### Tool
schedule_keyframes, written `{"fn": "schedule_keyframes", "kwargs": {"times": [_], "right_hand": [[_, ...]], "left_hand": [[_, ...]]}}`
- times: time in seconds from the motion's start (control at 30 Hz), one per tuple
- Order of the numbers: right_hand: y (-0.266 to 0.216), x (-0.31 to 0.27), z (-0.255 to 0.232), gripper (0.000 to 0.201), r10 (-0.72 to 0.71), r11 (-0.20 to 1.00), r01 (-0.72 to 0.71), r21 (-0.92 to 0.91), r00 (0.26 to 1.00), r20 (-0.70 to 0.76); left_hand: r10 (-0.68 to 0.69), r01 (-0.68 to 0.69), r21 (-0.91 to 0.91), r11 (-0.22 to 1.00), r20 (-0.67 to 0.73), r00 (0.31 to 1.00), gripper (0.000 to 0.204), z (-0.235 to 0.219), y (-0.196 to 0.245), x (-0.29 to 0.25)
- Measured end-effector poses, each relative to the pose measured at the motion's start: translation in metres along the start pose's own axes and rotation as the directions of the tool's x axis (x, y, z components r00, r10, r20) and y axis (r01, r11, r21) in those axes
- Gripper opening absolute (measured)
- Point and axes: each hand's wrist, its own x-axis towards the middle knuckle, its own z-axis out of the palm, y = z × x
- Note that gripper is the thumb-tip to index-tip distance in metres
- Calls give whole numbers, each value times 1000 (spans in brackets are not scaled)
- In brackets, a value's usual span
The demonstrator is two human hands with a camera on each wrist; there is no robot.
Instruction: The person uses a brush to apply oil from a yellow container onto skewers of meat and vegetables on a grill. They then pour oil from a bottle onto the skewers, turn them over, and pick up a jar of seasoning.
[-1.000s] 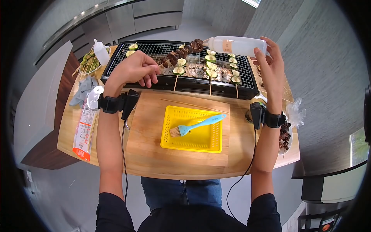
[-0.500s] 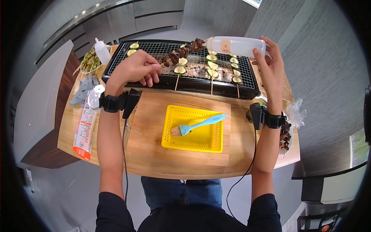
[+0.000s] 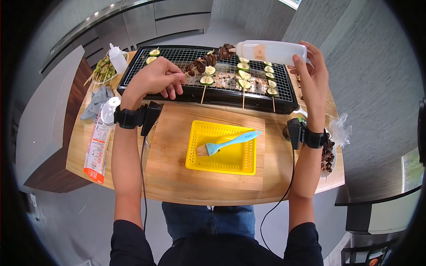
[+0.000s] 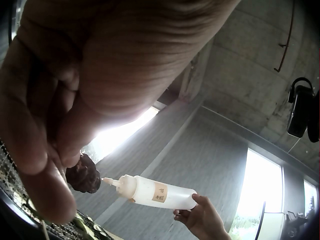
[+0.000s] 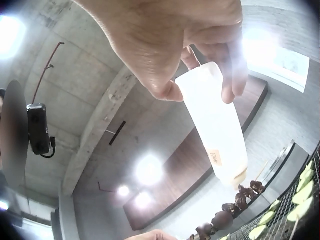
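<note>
Above the grill, my left hand (image 3: 159, 80) pinches the near end of a skewer of dark meat pieces (image 3: 209, 60), which slants up to the right. My right hand (image 3: 312, 71) grips the base of a white squeeze bottle (image 3: 273, 52), tipped nearly level with its nozzle at the skewer's far end. In the left wrist view the nozzle of the bottle (image 4: 165, 194) points at a meat piece (image 4: 84, 174). The right wrist view has the bottle (image 5: 215, 120) slanting down to the meat (image 5: 242, 196). Whether sauce flows, I cannot tell.
Sliced green vegetable skewers (image 3: 244, 75) lie on the black grill (image 3: 177, 94). In front, a yellow basket (image 3: 191, 162) holds a blue brush (image 3: 235, 140) on a wooden board (image 3: 168, 146). Another squeeze bottle (image 3: 117, 60) is at left, a plate of meat skewers (image 3: 328, 157) at right.
The bottle and my right hand have shifted slightly right. My left hand and the meat skewer have barely moved.
</note>
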Motion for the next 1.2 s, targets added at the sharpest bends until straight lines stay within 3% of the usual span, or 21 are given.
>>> {"fn": "schedule_keyframes", "kwargs": {"times": [0.6, 1.2], "right_hand": [[-1, -2, 5, 42, -5, 997, 9, -71, 998, 55], [-6, -4, 8, 42, -32, 999, 31, 31, 998, 59]], "left_hand": [[2, -2, 11, 1000, 0, 1000, 23, 1, 0, 0], [18, -19, 29, 999, 40, 999, 22, 2, 1, 0]]}}
